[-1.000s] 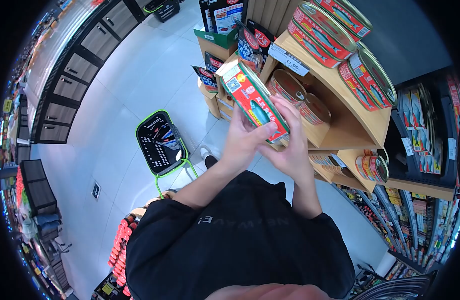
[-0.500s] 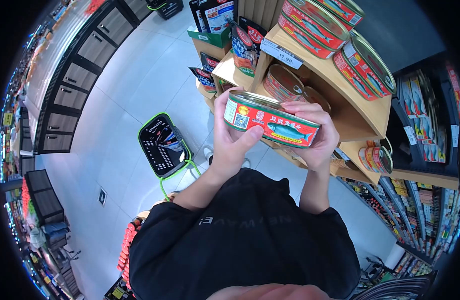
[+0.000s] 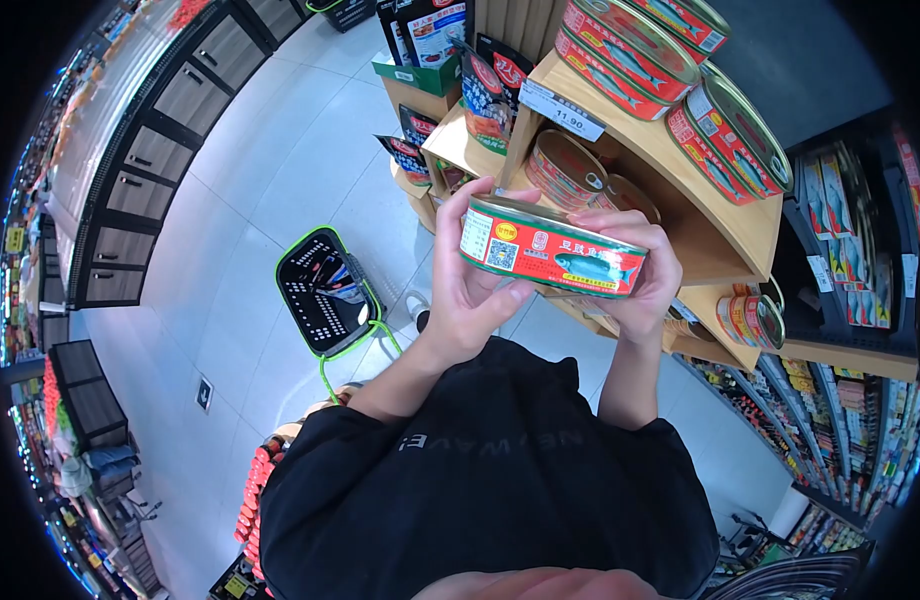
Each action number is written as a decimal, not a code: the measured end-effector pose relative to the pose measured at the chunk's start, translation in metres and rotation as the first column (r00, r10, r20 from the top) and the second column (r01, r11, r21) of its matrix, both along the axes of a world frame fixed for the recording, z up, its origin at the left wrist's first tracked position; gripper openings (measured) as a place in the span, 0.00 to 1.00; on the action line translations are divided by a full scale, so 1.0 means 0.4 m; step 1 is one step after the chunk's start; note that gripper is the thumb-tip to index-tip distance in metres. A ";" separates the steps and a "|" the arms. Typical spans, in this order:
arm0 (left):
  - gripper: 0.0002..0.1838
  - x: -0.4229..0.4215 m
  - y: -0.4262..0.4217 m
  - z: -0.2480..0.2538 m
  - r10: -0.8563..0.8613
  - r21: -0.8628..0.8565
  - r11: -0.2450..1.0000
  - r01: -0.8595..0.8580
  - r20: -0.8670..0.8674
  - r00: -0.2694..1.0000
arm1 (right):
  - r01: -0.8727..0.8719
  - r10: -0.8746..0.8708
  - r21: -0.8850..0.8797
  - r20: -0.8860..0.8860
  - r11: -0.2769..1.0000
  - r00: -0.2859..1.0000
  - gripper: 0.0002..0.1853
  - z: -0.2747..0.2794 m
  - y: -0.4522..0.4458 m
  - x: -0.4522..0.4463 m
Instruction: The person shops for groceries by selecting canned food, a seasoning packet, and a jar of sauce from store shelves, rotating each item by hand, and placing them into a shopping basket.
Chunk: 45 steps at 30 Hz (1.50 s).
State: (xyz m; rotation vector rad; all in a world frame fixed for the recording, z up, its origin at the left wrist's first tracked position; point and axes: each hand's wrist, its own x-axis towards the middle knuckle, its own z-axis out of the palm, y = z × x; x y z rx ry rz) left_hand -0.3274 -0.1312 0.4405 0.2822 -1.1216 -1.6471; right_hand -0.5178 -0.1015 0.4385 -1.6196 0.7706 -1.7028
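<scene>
A red and green oval fish can (image 3: 550,252) is held up between both hands, its printed side with a QR code and a blue fish facing the camera. My left hand (image 3: 466,290) grips the can's left end, thumb at the lower edge and fingers behind and over the top. Around the right end my right hand (image 3: 645,270) is wrapped, its fingers along the top rim. Just behind the can, similar cans (image 3: 568,170) stand in a compartment of the wooden shelf (image 3: 715,235).
More fish cans (image 3: 630,60) are stacked on the shelf top beside a price label (image 3: 562,110). Black food pouches (image 3: 488,95) stand left of them. A black basket with green trim (image 3: 327,292) is on the floor. Dark cabinets (image 3: 140,155) line the left.
The can has turned from a slanted, near-upright pose to nearly level, its side label facing the camera. Both hands moved right with it. Lately the left fingers have shifted over its top edge.
</scene>
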 end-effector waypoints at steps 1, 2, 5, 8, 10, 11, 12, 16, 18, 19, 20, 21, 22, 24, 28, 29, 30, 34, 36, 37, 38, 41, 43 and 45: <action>0.47 0.001 0.000 0.000 0.003 0.000 1.000 -0.003 -0.001 1.000 | -0.003 0.003 0.000 -0.001 1.000 1.000 0.26 0.000 -0.001 -0.001; 0.47 0.001 -0.001 0.000 -0.005 -0.010 1.000 0.005 -0.006 1.000 | -0.007 0.007 -0.004 0.001 1.000 1.000 0.26 0.000 -0.002 -0.001; 0.47 0.002 -0.001 -0.004 -0.009 0.000 1.000 0.009 -0.016 1.000 | -0.012 0.012 -0.004 0.003 1.000 1.000 0.26 0.000 -0.003 0.001; 0.46 0.002 0.000 -0.008 -0.007 0.034 0.999 0.008 -0.028 1.000 | -0.006 0.006 0.001 -0.004 1.000 1.000 0.26 -0.003 -0.003 0.003; 0.46 0.002 0.002 -0.008 -0.007 0.047 0.999 0.009 -0.036 0.999 | -0.002 0.002 0.001 -0.012 1.000 1.000 0.26 -0.007 -0.005 0.003; 0.46 0.002 0.003 -0.007 0.002 0.051 0.999 -0.001 -0.023 1.000 | -0.009 0.009 -0.005 -0.005 1.000 1.000 0.26 -0.009 -0.006 0.003; 0.46 0.001 0.004 -0.006 0.011 0.054 0.998 -0.011 -0.010 1.000 | -0.016 0.016 -0.012 0.001 1.000 1.000 0.26 -0.012 -0.007 0.002; 0.47 0.000 0.002 -0.011 0.044 0.062 0.997 -0.044 -0.001 0.999 | -0.026 0.026 -0.015 0.006 1.000 1.000 0.26 -0.029 -0.010 0.002; 0.46 -0.001 -0.005 -0.024 0.114 -0.080 0.991 -0.109 0.063 0.992 | -0.069 0.070 -0.011 0.124 0.998 0.990 0.26 -0.050 -0.013 0.001; 0.46 -0.002 -0.008 -0.033 0.115 -0.080 0.991 -0.110 0.060 0.992 | -0.070 0.071 -0.010 0.121 0.997 0.990 0.26 -0.057 -0.013 0.002; 0.44 -0.001 -0.011 -0.043 0.151 -0.160 0.978 -0.135 0.089 0.985 | -0.123 0.120 0.004 0.214 0.992 0.969 0.26 -0.064 -0.013 0.004; 0.42 0.000 -0.013 -0.049 0.188 -0.241 0.958 -0.157 0.114 0.975 | -0.177 0.165 0.012 0.306 0.984 0.938 0.26 -0.072 -0.012 0.004; 0.38 0.002 -0.007 -0.037 0.234 -0.227 0.955 -0.191 0.181 0.955 | -0.229 0.205 0.020 0.375 0.973 0.904 0.26 -0.080 -0.010 0.002; 0.36 0.001 -0.009 -0.041 0.257 -0.278 0.939 -0.204 0.171 0.951 | -0.243 0.197 0.060 0.419 0.968 0.886 0.26 -0.068 -0.004 0.016; 0.30 0.004 -0.027 -0.050 0.316 -0.506 0.834 -0.218 0.116 0.942 | -0.130 0.112 0.124 0.143 0.984 0.983 0.30 -0.054 -0.007 0.025; 0.30 0.008 -0.025 -0.045 0.316 -0.506 0.835 -0.219 0.115 0.942 | -0.048 0.048 0.127 -0.002 0.991 0.999 0.32 -0.043 -0.004 0.030; 0.28 0.013 -0.020 -0.036 0.380 -0.562 0.801 -0.208 0.208 0.901 | -0.120 0.123 0.124 -0.014 0.985 0.992 0.39 -0.035 0.000 0.025; 0.27 0.016 -0.010 -0.031 0.495 -0.631 0.751 -0.192 0.347 0.796 | -0.133 0.156 0.156 -0.146 0.979 0.977 0.44 0.019 0.021 0.050; 0.27 0.015 -0.006 -0.030 0.482 -0.616 0.770 -0.165 0.393 0.783 | -0.104 0.128 0.140 -0.174 0.985 0.976 0.41 0.005 0.015 0.054; 0.28 0.011 -0.006 -0.031 0.501 -0.630 0.756 -0.180 0.379 0.778 | -0.079 0.103 0.120 -0.204 0.990 0.974 0.39 -0.003 0.011 0.053; 0.29 0.009 -0.006 -0.031 0.522 -0.643 0.740 -0.197 0.364 0.772 | -0.080 0.104 0.121 -0.206 0.989 0.973 0.39 -0.012 0.008 0.052; 0.30 0.024 -0.007 -0.010 0.516 -0.647 0.757 -0.095 0.502 0.694 | -0.061 0.072 0.066 -0.168 0.996 0.983 0.35 -0.025 0.006 0.050; 0.31 0.026 -0.010 -0.006 0.500 -0.619 0.777 -0.114 0.497 0.710 | -0.050 0.055 0.085 -0.068 0.995 0.996 0.35 -0.023 0.014 0.035; 0.31 0.024 -0.018 -0.009 0.482 -0.592 0.795 -0.133 0.483 0.731 | -0.044 0.042 0.074 0.027 0.996 0.999 0.36 -0.024 0.016 0.026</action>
